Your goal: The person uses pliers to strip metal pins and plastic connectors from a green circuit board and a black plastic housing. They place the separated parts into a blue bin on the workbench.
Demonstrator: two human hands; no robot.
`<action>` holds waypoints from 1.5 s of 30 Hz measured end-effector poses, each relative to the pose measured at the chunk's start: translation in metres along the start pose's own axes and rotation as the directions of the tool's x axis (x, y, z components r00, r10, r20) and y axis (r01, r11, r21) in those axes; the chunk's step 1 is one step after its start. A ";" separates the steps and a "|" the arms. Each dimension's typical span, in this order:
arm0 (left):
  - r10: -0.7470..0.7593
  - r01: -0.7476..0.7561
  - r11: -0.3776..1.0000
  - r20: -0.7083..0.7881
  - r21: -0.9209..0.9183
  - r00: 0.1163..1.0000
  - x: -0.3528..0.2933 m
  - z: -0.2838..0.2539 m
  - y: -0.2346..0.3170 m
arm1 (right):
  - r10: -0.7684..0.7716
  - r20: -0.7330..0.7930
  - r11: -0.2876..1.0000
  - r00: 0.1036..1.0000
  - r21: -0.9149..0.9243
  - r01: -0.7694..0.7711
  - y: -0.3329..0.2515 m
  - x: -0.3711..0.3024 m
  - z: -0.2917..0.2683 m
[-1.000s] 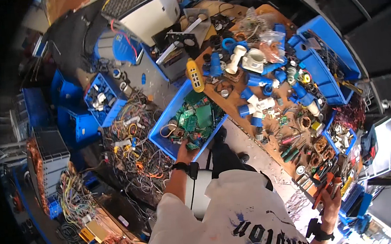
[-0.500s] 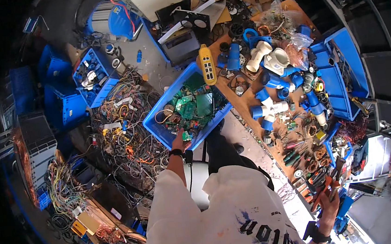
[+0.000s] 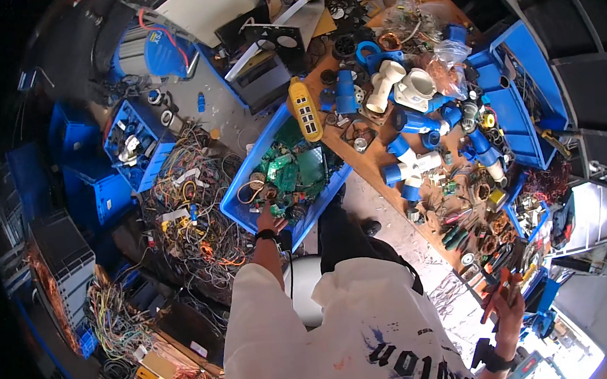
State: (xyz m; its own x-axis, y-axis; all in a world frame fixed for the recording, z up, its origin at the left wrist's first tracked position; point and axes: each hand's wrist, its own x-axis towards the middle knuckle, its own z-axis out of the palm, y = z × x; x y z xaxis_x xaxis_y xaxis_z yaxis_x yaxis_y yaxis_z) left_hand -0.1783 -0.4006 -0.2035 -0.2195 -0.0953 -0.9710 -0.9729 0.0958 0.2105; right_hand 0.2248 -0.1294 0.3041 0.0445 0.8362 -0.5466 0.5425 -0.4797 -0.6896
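Note:
My left hand (image 3: 269, 220) reaches forward into a blue plastic bin (image 3: 242, 217) that holds green circuit boards (image 3: 294, 170) and small wire coils. Its fingers touch the parts near the bin's front edge; whether it grips one is too small to tell. My right hand (image 3: 507, 300) is low at the right, closed around an orange-handled tool (image 3: 492, 300) beside the end of the wooden workbench (image 3: 373, 165). A row of screwdrivers and pliers (image 3: 466, 236) lies on the bench just ahead of that hand.
Blue and white pipe fittings (image 3: 406, 119) and a yellow button pendant (image 3: 305, 108) cover the bench. Blue crates (image 3: 522, 94) line its right side. A heap of tangled wires (image 3: 194, 213) lies on the floor at the left, near more blue bins (image 3: 129, 140).
The view has shifted closer over the bin and bench. My left hand stays at the bin's front edge; my right hand keeps the tool near the bench's end.

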 end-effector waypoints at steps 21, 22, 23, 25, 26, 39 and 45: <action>0.371 -0.618 0.660 0.531 0.426 0.762 -0.093 0.113 0.001 | 0.215 0.047 0.919 0.975 0.329 -0.218 0.078 -0.006 -0.028; 0.360 -0.692 0.573 0.624 0.439 0.694 -0.099 0.125 0.000 | 0.220 0.044 0.923 0.975 0.315 -0.223 0.093 -0.006 -0.031; 0.330 -0.759 0.481 0.711 0.439 0.621 -0.108 0.139 -0.001 | 0.228 0.040 0.925 0.973 0.302 -0.230 0.112 -0.007 -0.034; 0.408 -0.896 0.264 0.800 0.358 0.440 -0.149 0.175 -0.021 | 0.260 0.024 0.921 0.965 0.295 -0.256 0.134 -0.011 -0.037; 0.397 -0.946 0.119 0.859 0.302 0.324 -0.153 0.188 -0.027 | 0.283 0.017 0.914 0.959 0.300 -0.275 0.138 -0.011 -0.035; -0.200 -0.800 -0.592 0.980 -0.103 0.021 -0.263 0.324 -0.181 | 0.404 0.227 0.767 0.886 0.445 -0.463 0.239 0.015 -0.021; -0.279 -0.575 -0.791 0.959 -0.207 0.040 -0.249 0.353 -0.230 | 0.419 0.264 0.800 0.869 0.345 -0.491 0.274 0.034 -0.033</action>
State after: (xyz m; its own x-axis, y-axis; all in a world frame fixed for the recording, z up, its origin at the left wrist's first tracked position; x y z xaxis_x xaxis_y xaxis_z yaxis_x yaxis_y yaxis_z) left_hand 0.1259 -0.0489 -0.0506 0.3330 0.9200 -0.2065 0.8811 -0.2257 0.4156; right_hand 0.4028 -0.2241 0.1121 0.0444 0.4553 -0.8893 0.1233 -0.8858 -0.4473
